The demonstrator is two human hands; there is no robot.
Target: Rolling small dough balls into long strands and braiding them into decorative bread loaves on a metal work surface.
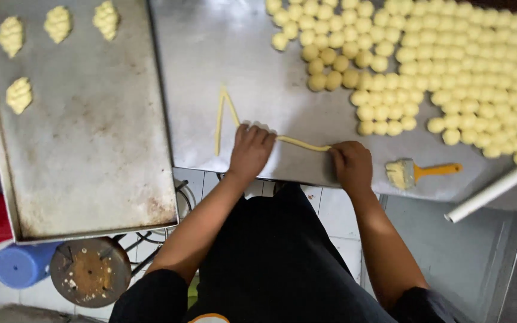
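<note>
Thin pale-yellow dough rope (228, 110), folded into a narrow V, near the steel bench's (222, 48) front edge; left hand (251, 149) and right hand (350, 164) pressed flat on it, gripping nothing.

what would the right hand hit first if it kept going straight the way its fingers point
The right hand points up across the metal table. Going straight on, it would likely first meet the nearest dough balls, just past the dough rope under its fingers.

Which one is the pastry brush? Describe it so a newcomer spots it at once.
Start at the metal worktable and find the big field of yellow dough balls on its right half. Just below them, near the front edge and beside the right hand, lies the pastry brush: flat, pale bristles, orange-yellow handle, the only tool among dough.
</note>
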